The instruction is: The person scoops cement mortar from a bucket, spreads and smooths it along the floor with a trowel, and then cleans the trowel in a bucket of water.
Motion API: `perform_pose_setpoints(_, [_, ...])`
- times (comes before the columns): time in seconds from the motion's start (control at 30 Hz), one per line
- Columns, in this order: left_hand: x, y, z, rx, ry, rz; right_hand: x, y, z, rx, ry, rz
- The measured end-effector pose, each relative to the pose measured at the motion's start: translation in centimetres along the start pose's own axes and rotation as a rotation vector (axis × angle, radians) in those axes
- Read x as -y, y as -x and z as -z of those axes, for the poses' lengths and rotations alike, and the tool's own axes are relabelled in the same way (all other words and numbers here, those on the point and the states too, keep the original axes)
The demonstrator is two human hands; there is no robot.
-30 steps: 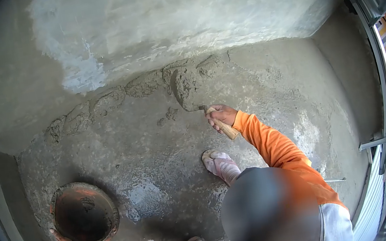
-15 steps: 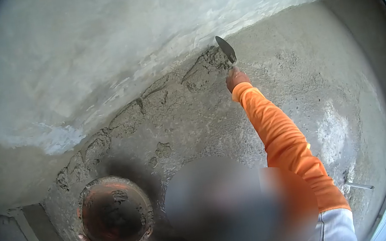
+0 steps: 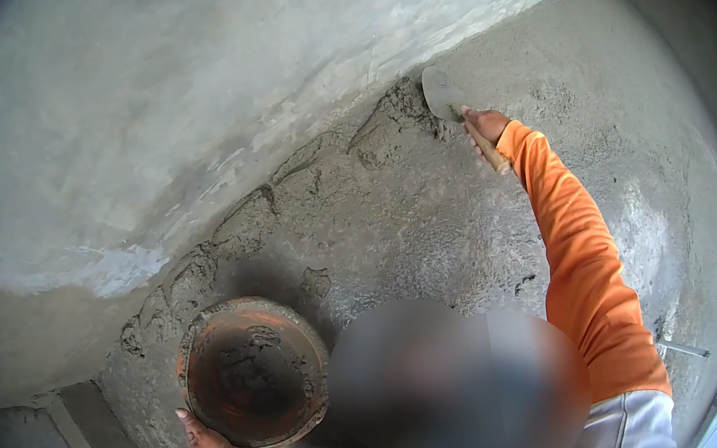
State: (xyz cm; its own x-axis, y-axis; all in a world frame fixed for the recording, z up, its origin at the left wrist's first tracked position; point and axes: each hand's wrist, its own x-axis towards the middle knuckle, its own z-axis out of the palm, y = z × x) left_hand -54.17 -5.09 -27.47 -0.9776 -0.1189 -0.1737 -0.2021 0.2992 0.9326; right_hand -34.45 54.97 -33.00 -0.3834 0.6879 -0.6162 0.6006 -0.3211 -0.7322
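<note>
Since the earlier frame, the trowel [image 3: 445,96] has turned, its blade beside the mortar [image 3: 398,116] near the floor's [image 3: 413,216] wall-side edge; the right hand [image 3: 488,125] wraps its handle. The left hand [image 3: 210,435] clasps the basin [image 3: 243,304]; a blurred patch [image 3: 457,385] hides the floor beside it.

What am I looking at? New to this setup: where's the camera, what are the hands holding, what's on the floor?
There's no machine: it's a person using bare hands, filmed by one head-worn camera looking forward and down, hence the round, curved view.

The right hand holds a trowel by its wooden handle. The left hand grips the edge of a round basin; I can't tell whether it's lifted.

A rough ridge of grey, mortar-like material lies on the floor along the foot of the wall. A blurred patch hides part of the body.
</note>
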Motion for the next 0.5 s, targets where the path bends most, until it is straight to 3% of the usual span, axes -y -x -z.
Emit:
perform_pose_setpoints(0.17, [-0.4, 0.1, -0.8, -0.046, 0.035, -0.034, -0.9, -4.6, -4.3, 0.195, -0.113, -0.113])
perform_pose_setpoints(0.4, [-1.9, 1.2, -1.8, 0.013, 0.118, -0.023, -1.2, 0.4, -12.5, 0.306, -0.139, -0.176])
perform_pose_setpoints(0.5, [-1.5, 1.2, -1.8, 0.027, 0.116, -0.035, -1.5, 0.9, -14.3, 0.418, 0.092, -0.145])
